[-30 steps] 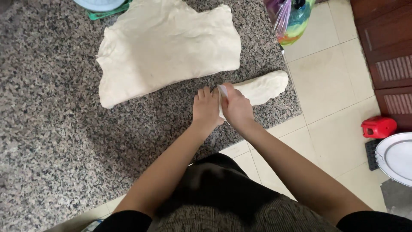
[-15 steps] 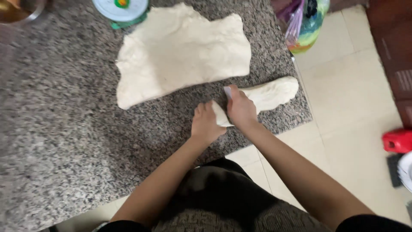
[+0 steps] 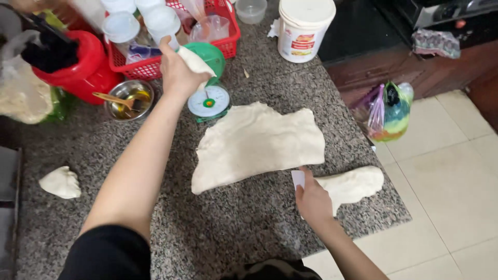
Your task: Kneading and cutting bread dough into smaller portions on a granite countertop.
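— Left hand (image 3: 176, 72) first: what do you have on it?

— Closed round a small piece of dough (image 3: 196, 61), held up over the green kitchen scale (image 3: 209, 98) at the far side of the counter. From my feed the piece sticks out to the right of the fingers, its long axis running far-left to near-right.

— And the right hand (image 3: 313, 199)?

— It grips a white scraper (image 3: 298, 179), thumb on top, the blade standing just at the left end of the dough log (image 3: 351, 184). That log lies near the counter's right edge, its long axis roughly left to right, the far end tipped slightly away from me.

— Around them?

— I see a flattened dough sheet (image 3: 259, 145) between scale and log, a steel bowl with a brush (image 3: 128, 98) left of the scale, a red basket (image 3: 171, 31) behind, a white bucket (image 3: 303, 28) far right, and a dough lump (image 3: 61, 182) on the granite counter (image 3: 233, 228) at near left.
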